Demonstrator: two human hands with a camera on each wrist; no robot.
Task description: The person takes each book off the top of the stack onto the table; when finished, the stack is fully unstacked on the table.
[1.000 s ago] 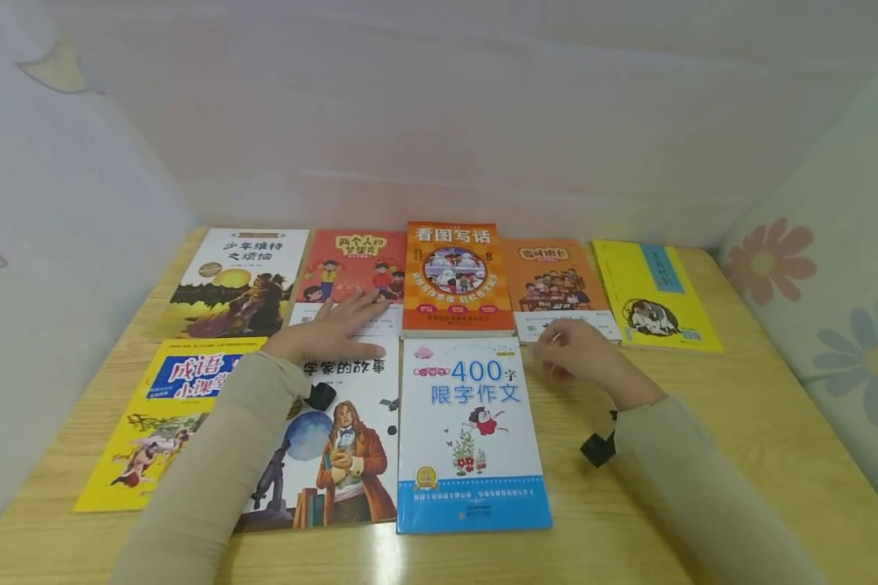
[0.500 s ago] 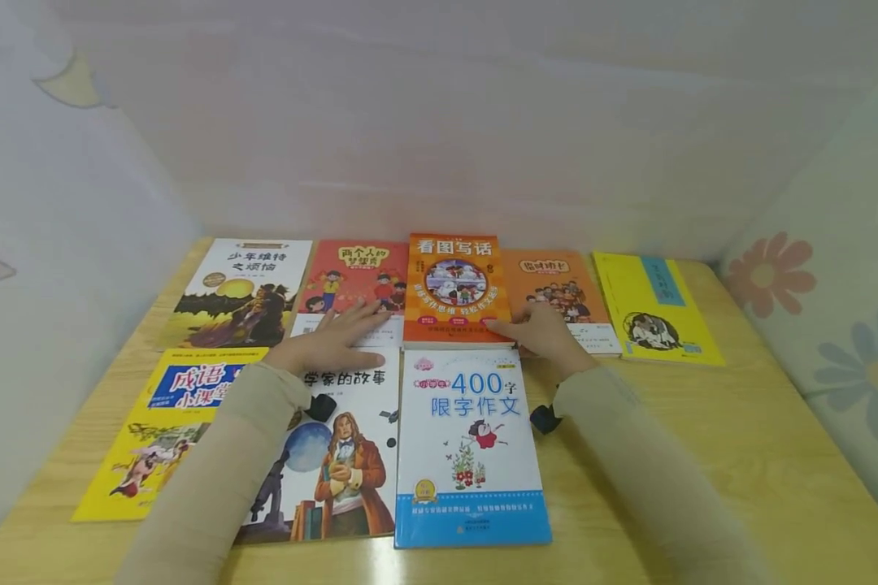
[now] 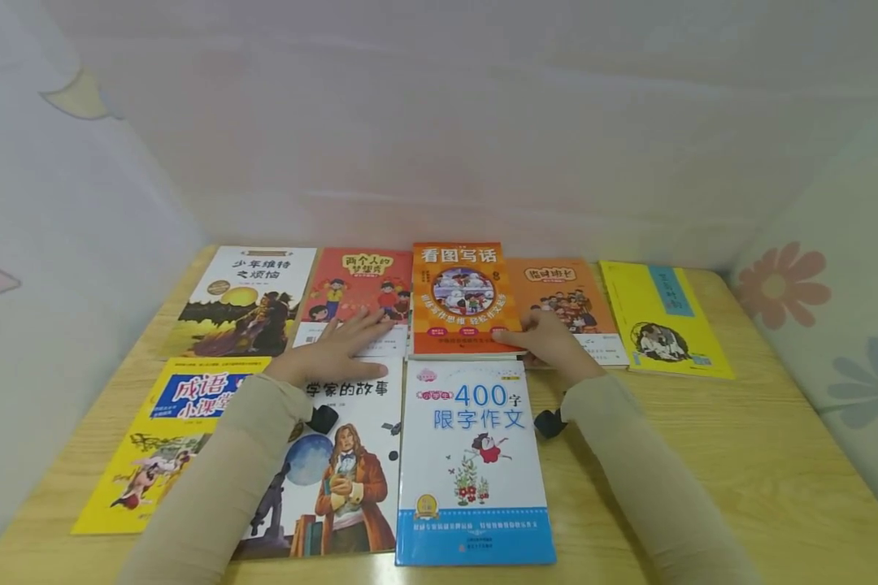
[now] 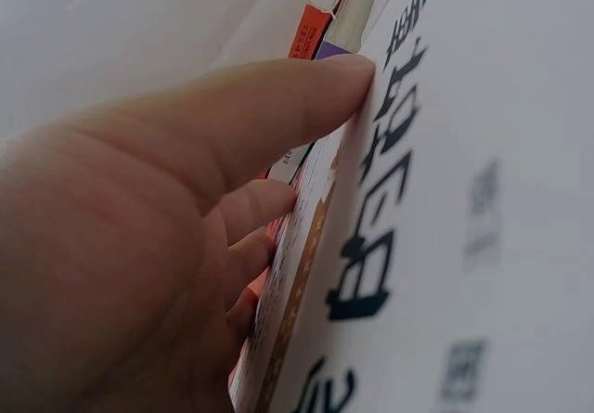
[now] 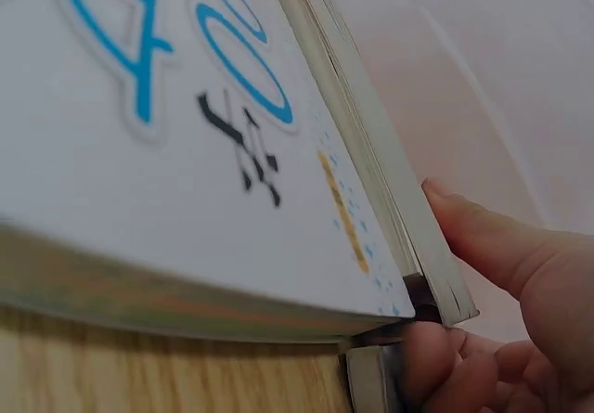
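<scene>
An orange book [image 3: 462, 262] lies in the middle of the back row. My right hand [image 3: 556, 340] pinches its lower right corner, thumb on the cover and fingers at the edge below. In the right wrist view the page block of the orange book [image 5: 371, 144] stands behind the white-and-blue book [image 5: 139, 190]; light page edges also show beneath the orange book in the head view. My left hand [image 3: 336, 351] rests with fingers spread over the lower part of a red book [image 3: 366, 280]. Its thumb lies over the top of a white book with a man in a brown coat [image 3: 366, 487].
Left in the back row is a white-and-dark book [image 3: 259, 272]; to the right are another orange book [image 3: 556, 296] and a yellow book [image 3: 666, 317]. In front lie a yellow book with a blue title box [image 3: 142, 455] and the white-and-blue book. Pale walls border the wooden table [image 3: 761, 471].
My right hand has moved left from over the right-hand orange book onto the middle orange book's corner, which now sits slightly right. My left hand has stayed put. The head view has tilted slightly.
</scene>
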